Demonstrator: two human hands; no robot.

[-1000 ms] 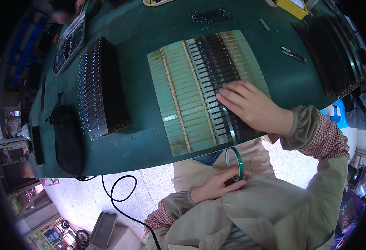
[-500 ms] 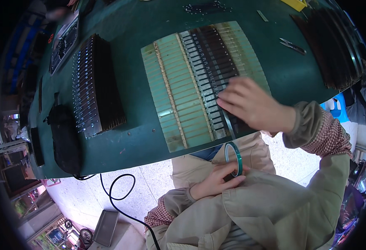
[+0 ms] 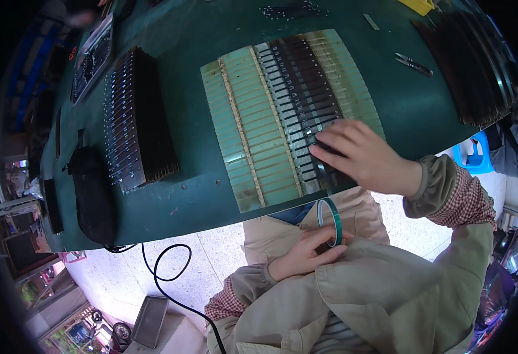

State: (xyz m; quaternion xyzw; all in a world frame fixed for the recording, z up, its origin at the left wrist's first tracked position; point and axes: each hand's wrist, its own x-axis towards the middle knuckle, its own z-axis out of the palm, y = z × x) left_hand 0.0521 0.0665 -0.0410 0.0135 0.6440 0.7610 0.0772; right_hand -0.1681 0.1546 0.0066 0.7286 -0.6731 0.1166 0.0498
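Note:
My left hand (image 3: 303, 255) is below the table's front edge, over my lap, with its fingers and thumb around a roll of green tape (image 3: 335, 219). On the table lies a light green slotted board (image 3: 259, 130) carrying a row of thin dark strips (image 3: 306, 76) with metal ends, side by side. A narrow band of tape runs across the strips. My right hand (image 3: 362, 154) rests on the near part of this row, fingers spread and bent, their tips pressing on the band. The hand hides part of the band and the strips beneath.
To the left stand a stack of dark strips (image 3: 146, 112), a black pouch (image 3: 90, 194) and a tray of small parts (image 3: 93, 62). Thread snips (image 3: 414, 64) lie at the right, near another dark stack (image 3: 471, 71). A black cable (image 3: 182, 298) hangs below the table.
My right hand has slid slightly along the strips toward the table's front edge. The stretch of tape between it and the roll no longer shows clearly. My left hand has barely moved.

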